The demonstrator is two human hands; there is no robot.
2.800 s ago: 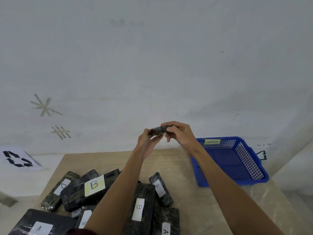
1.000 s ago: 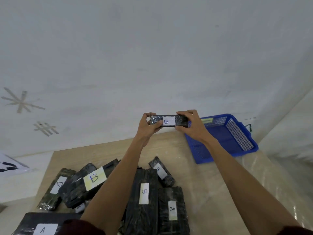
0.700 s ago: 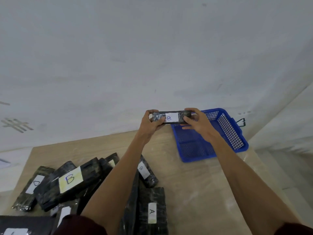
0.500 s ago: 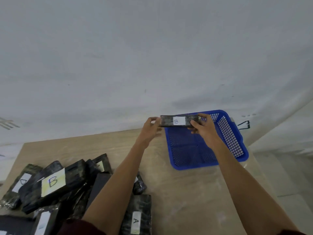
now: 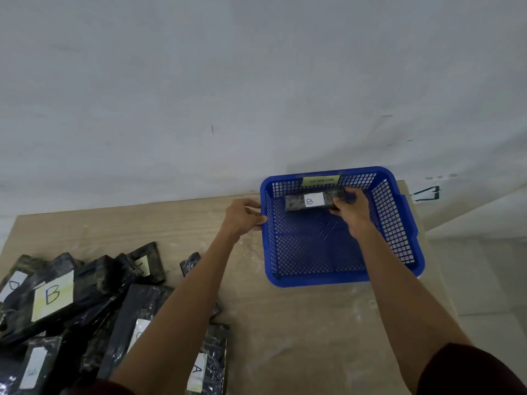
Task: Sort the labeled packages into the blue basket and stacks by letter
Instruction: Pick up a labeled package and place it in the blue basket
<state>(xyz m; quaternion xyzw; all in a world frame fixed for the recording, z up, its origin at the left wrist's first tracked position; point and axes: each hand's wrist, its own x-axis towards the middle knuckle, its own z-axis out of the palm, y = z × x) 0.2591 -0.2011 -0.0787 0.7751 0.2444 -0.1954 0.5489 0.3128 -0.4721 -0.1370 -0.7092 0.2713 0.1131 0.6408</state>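
The blue basket [image 5: 396,223] sits at the table's far right, with a yellow label on its back wall. Inside it, near the back wall, a small black package labelled B [image 5: 306,201] is held at its right end by my right hand [image 5: 352,210]. My left hand [image 5: 242,216] rests against the basket's left rim, fingers curled on it. A pile of black wrapped packages [image 5: 85,303] with white and yellow letter labels lies at the near left. One large package shows a B label [image 5: 52,295], another shows an A [image 5: 196,372], one a D [image 5: 12,285].
The wooden table [image 5: 299,332] ends just right of the basket, with floor beyond. A white wall rises directly behind the table. A black clip-like object [image 5: 426,192] sticks out near the wall beyond the basket's right side.
The small B package has gone from both hands above the table into the basket. My left hand let go of it and moved to the basket's left rim. The view shifted right.
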